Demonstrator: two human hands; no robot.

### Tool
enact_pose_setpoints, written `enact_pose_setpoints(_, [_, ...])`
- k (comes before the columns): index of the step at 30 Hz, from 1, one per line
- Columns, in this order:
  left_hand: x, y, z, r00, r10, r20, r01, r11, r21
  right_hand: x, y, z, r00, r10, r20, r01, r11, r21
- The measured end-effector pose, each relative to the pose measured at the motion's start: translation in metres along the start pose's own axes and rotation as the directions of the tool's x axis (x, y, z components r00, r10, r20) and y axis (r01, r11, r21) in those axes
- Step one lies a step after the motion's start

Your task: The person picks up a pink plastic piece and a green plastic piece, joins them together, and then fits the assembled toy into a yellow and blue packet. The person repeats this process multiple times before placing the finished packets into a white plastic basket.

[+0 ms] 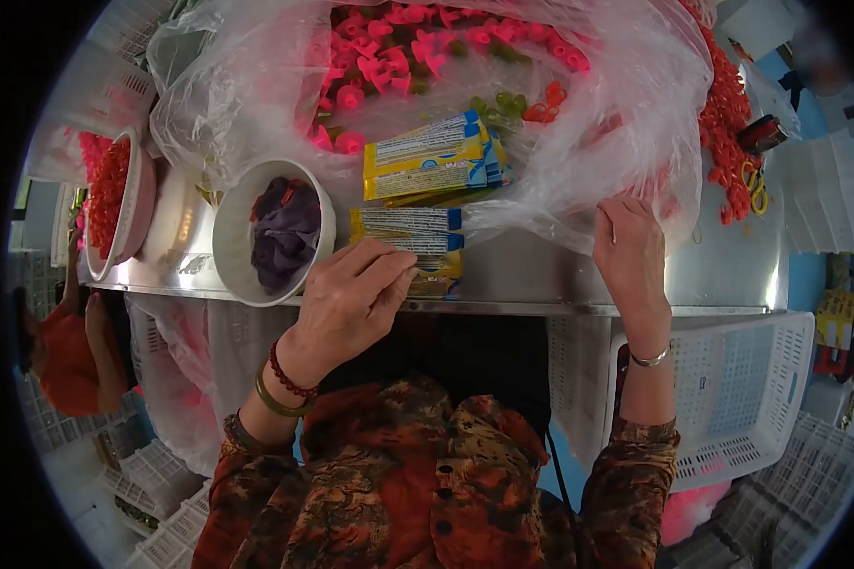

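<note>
My left hand is closed, thumb and fingertips pressed together over the lower yellow-and-blue printed packets. Whatever may be between its fingertips is too small to make out. A thicker stack of similar packets lies just behind. My right hand is closed at the near edge of a large clear plastic bag, its fingertips curled on the film. Inside the bag are many bright pink plastic pieces, with some green pieces and red pieces nearer to me.
A white bowl holding a dark purple cloth stands left of the packets. Farther left is a tub of red pieces. Yellow scissors lie at right by red pieces. White crate below the table edge; another person at left.
</note>
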State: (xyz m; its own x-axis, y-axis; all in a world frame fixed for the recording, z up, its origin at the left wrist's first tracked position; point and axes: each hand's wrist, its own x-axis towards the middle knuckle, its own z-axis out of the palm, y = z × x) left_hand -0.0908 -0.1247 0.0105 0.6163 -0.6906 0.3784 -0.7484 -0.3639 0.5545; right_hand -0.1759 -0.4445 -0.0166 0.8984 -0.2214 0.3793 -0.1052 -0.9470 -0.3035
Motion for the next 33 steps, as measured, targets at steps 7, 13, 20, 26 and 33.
enact_pose_setpoints(7, [0.011, -0.002, -0.04, 0.997, 0.004, 0.083, -0.004, 1.0, 0.009, 0.033, -0.009, -0.018, 0.993, 0.098, -0.059, -0.092, 0.991, 0.098])
enact_pose_setpoints(13, [0.043, -0.005, -0.052, 0.99, 0.102, 0.1, -0.11, 0.992, 0.07, 0.097, -0.004, 0.008, 0.986, -0.057, -0.155, 0.105, 0.942, 0.318])
enact_pose_setpoints(20, [0.074, -0.025, -0.036, 0.979, 0.128, 0.16, -0.148, 0.982, 0.12, 0.138, 0.02, 0.075, 0.97, -0.207, 0.13, 0.202, 0.978, 0.053])
enact_pose_setpoints(26, [0.064, -0.021, -0.026, 0.96, 0.115, 0.256, -0.159, 0.975, 0.158, 0.142, 0.016, 0.074, 0.947, -0.166, 0.275, 0.149, 0.985, 0.083])
enact_pose_setpoints(33, [0.022, -0.007, -0.002, 0.942, 0.044, 0.334, -0.111, 0.976, 0.185, 0.138, 0.019, 0.08, 0.975, -0.14, 0.173, 0.128, 0.989, 0.076])
